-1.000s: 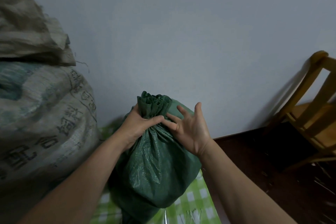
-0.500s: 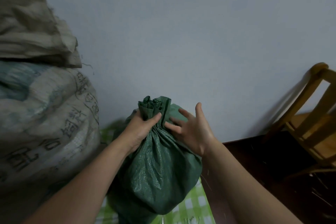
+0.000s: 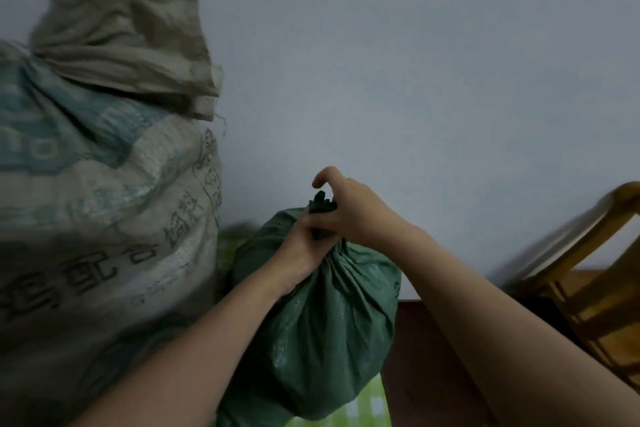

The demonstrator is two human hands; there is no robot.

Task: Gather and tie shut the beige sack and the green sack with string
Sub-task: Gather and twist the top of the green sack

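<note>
Fingers of the right hand, splayed a moment ago, now curl round the green sack's neck above the gripping left hand; gathered, but no string visible yet.

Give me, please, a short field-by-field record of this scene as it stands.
green sack: centre, upright, neck gathered into a bunch
left hand: grips the neck, below the right hand
right hand: grips the bunched top, index finger lifted
string: none visible
beige sack: left of the green sack, larger, printed lettering
chair: wooden, far right
checked cloth: green and white, under the green sack
</note>
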